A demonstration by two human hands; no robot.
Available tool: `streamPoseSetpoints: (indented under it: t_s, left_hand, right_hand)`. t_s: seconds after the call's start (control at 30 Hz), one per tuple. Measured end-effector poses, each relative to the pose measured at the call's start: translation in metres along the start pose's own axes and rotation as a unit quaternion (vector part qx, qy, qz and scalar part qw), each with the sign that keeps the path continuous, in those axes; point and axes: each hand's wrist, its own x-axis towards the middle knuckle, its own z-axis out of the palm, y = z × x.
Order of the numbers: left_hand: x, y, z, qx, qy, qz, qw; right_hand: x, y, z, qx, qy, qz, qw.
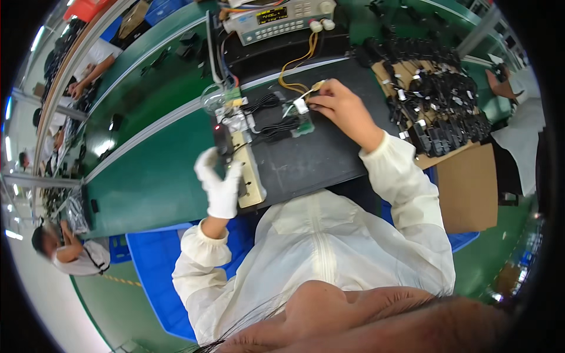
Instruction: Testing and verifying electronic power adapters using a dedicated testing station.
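Note:
My left hand, in a white glove, has its fingers closed around the lower end of a black power adapter. A small red light glows on the adapter, which stands over a cream power strip. My right hand is bare, its fingers pinched at a cable end with a white tag. Beside those fingertips is a yellow connector with yellow wires leading up to the bench instrument. Two bundles of black cable lie between my hands; the fingertips partly hide what they grip.
A grey bench instrument with a lit screen stands at the back. Many black adapters lie on cardboard at the right. A blue bin is below the bench's left edge. Other people work at the far left.

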Motion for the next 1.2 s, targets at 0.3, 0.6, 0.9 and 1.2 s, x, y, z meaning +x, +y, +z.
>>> streamPoseSetpoints:
  t_s: [0.3,0.6,0.9,1.2]
  left_hand:
    - [0.071,-0.052,-0.006,-0.24,-0.17,-0.044,0.955]
    - [0.068,-0.038,-0.02,-0.507,-0.106,-0.085,0.851]
    - [0.037,0.027,-0.087,-0.395,0.138,0.13,0.899]
    - [-0.003,0.064,-0.1,-0.328,0.221,0.254,0.883]
  right_hand:
    - [0.001,0.02,0.05,0.053,0.006,0.007,0.999]
    - [0.001,0.013,0.053,0.177,0.082,0.056,0.979]
    - [-0.001,0.018,0.054,0.155,0.048,0.064,0.985]
    - [-0.001,0.025,0.062,0.137,-0.008,0.025,0.99]
